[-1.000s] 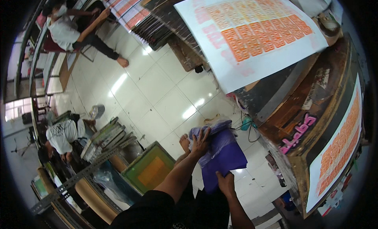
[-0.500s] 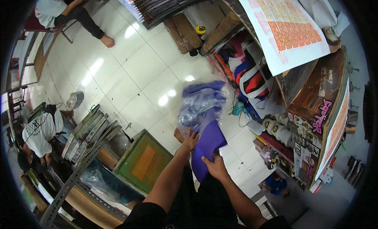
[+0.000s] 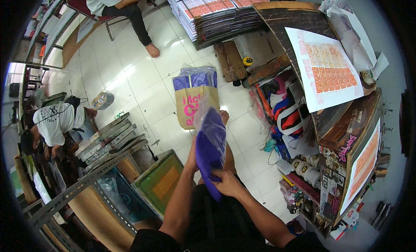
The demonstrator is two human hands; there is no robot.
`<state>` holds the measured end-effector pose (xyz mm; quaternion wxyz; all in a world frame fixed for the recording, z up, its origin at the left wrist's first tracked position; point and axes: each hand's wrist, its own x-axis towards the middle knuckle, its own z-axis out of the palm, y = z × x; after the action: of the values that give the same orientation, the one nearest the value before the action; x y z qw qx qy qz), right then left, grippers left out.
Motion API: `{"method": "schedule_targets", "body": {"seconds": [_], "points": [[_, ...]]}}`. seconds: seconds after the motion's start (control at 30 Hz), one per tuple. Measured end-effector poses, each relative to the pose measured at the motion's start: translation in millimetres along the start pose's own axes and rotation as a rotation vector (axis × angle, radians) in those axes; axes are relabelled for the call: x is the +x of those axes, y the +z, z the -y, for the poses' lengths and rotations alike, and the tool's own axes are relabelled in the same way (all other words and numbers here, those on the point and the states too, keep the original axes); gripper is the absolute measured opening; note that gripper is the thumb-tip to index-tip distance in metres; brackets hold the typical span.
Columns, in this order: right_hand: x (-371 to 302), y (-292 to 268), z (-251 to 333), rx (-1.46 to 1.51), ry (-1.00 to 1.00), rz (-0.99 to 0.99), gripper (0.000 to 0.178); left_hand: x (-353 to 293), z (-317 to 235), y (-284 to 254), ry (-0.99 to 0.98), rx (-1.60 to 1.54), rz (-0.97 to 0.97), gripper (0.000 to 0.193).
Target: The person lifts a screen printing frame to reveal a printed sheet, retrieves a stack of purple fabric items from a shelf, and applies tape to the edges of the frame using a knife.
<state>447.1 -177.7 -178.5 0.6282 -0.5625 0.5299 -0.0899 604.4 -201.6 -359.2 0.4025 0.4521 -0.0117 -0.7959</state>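
A folded purple garment in a clear plastic bag (image 3: 211, 143) hangs upright in front of me. My left hand (image 3: 193, 159) grips its left edge and my right hand (image 3: 227, 184) holds its lower end. Just beyond it on the white tiled floor stands a brown paper bag (image 3: 189, 105) with pink print, filled with more purple garments in plastic (image 3: 195, 78). My bare foot (image 3: 224, 117) shows beside the paper bag.
A printing table (image 3: 346, 122) with an orange-printed sheet (image 3: 329, 70) stands at the right, with cluttered shelves under it. Framed screens (image 3: 108, 137) and a green-meshed frame (image 3: 160, 182) lie at the left. One person sits at the top (image 3: 115, 3), another crouches at the left (image 3: 54, 122).
My view has swung, and the paper bag has come into sight. The purple garment has gone from spread out low to held upright between both hands.
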Motion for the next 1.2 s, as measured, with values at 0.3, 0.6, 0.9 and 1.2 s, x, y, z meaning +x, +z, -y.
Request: {"method": "schedule_targets", "body": {"seconds": [0.3,0.6,0.9,1.2], "points": [[-79.2,-80.7,53.5,-0.726,-0.187,0.298,0.061,-42.6,-106.7,44.4,-0.159,-0.127,-0.138,0.046],[-150.8,-192.6,80.6,-0.44,-0.15,0.0,0.05,81.8,-138.4,58.3,0.062,0.021,-0.193,0.05],[-214.0,-231.7,47.5,-0.376,0.222,-0.032,0.032,153.5,-220.1,71.5,0.086,0.862,-0.243,0.071],[-206.3,-234.5,93.9,-0.159,0.227,-0.387,0.042,99.6,-151.5,173.3,-0.161,0.833,0.188,0.057]]}}
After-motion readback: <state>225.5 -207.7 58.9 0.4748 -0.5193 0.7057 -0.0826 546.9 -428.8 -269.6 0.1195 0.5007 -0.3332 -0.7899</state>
